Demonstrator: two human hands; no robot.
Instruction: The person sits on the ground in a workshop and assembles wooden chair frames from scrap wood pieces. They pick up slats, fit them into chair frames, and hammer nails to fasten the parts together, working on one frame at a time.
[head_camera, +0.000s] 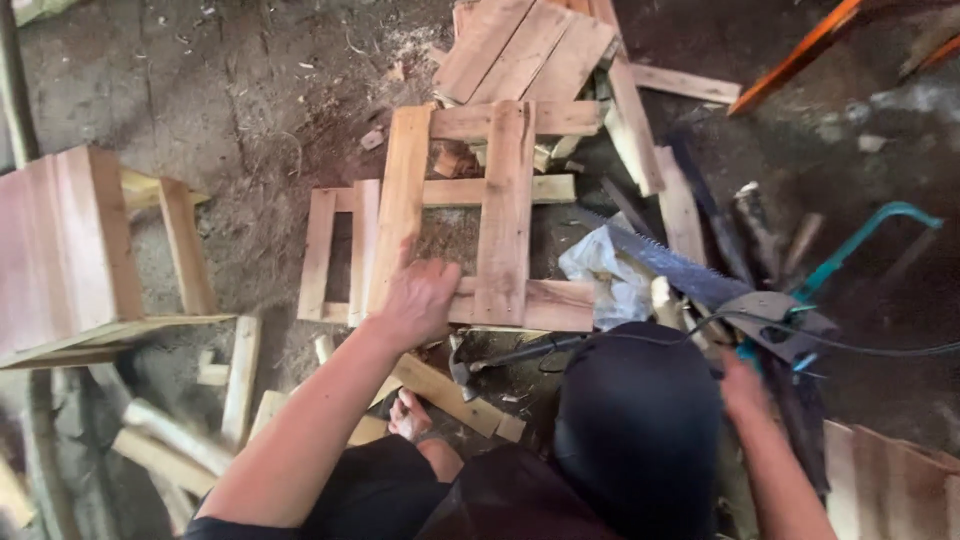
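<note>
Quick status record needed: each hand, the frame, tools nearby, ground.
left hand: pressing flat on the wooden slat frame
right hand: beside the handsaw, near its handle; grip cannot be told
hammer: lying on the ground below the frame, untouched
wooden box: at far left
ground: dirt with sawdust and loose offcuts
</note>
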